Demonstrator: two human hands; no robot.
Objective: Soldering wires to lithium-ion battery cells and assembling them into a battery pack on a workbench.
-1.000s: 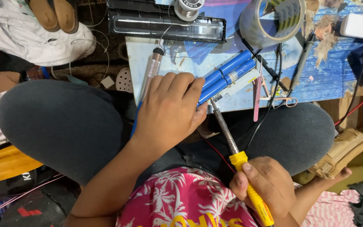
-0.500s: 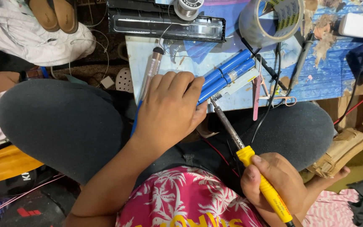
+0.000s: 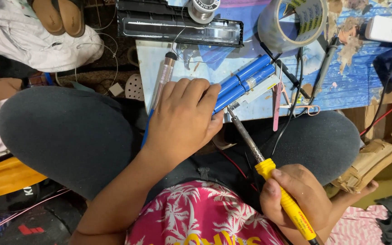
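The left hand [image 3: 184, 120] lies palm-down over the near-left end of a pack of blue cylindrical battery cells [image 3: 246, 79], its fingers close together and curled over the pack, pressing it onto the pale board [image 3: 150, 59] across the lap. The cells jut out from under the fingertips toward the far right, two blue tubes side by side with a thin white strip and a small circuit board along their near edge. The right hand [image 3: 296, 199] is closed in a fist-like grip around the yellow plastic handle of a soldering iron [image 3: 268, 170], whose metal shaft slants up to the left; its tip sits at the near edge of the pack, just beside the left fingertips. Compared with half a second ago, the iron's tip has crept closer to the pack, while the left hand has stayed put.
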